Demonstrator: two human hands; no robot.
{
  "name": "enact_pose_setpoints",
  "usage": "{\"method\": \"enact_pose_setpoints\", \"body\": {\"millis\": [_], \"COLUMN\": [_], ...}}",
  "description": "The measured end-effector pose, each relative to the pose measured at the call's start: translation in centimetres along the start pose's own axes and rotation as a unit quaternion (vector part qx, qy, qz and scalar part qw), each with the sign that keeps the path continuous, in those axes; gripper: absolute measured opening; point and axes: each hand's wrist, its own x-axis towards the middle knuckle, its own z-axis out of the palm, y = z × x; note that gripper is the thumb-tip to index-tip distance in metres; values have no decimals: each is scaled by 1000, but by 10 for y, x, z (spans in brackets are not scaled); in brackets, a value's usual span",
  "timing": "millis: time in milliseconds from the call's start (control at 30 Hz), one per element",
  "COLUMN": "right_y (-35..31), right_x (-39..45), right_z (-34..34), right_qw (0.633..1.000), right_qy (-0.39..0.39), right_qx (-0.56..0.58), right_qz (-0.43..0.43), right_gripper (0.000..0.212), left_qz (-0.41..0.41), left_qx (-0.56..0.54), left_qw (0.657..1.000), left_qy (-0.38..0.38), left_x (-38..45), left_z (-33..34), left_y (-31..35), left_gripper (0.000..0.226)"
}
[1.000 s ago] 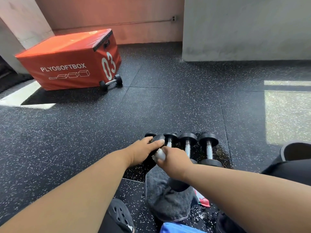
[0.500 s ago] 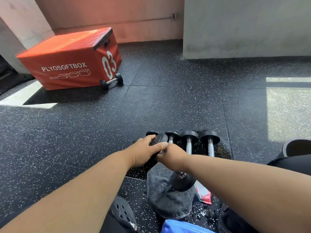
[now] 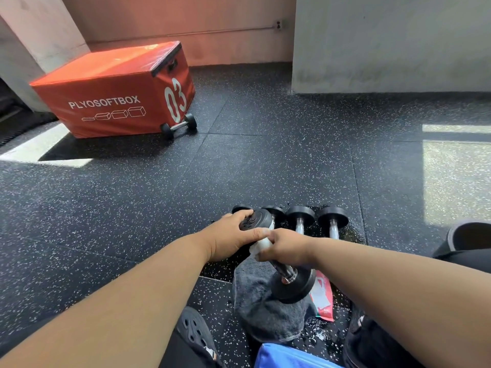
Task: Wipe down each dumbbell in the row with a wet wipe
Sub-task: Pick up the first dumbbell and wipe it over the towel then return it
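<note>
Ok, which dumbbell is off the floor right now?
The one tilted between both hands: left hand on its upper head, right hand wrapping the wipe round its handle. The others lie flat.

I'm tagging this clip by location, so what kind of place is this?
Most likely a gym or home workout room. It has speckled black rubber flooring, an orange plyo soft box and a row of dumbbells on the floor, with another dumbbell beside the box.

1. The left hand (image 3: 233, 239) is gripping the far black end of a dumbbell (image 3: 293, 286) tilted above a grey towel (image 3: 261, 312).
2. The right hand (image 3: 285, 248) is pressing a white wipe (image 3: 261, 244) around its handle.
3. Three more dumbbells (image 3: 300, 216) are lying side by side just beyond, on the speckled floor (image 3: 132, 208).
4. An orange box (image 3: 111, 88) is sitting far left.
</note>
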Motion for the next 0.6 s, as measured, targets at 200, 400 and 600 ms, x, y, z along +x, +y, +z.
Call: {"method": "enact_pose_setpoints", "body": {"millis": [200, 400, 600], "right_y": [-8, -9, -10], "right_x": [1, -1, -6], "right_z": [4, 12, 13], "right_qw": [998, 992, 969], "right_qy": [49, 96, 120], "right_qx": [11, -70, -212], "right_qz": [-34, -44, -32], "right_gripper": [21, 22, 31], "left_qz": [-6, -7, 0], "left_qx": [-13, -21, -24], "left_qw": [1000, 1000, 1000], "left_qy": [6, 9, 6], "left_x": [5, 9, 12], "left_z": [1, 2, 3], "left_y": [-7, -12, -13], "left_gripper": [123, 120, 139]}}
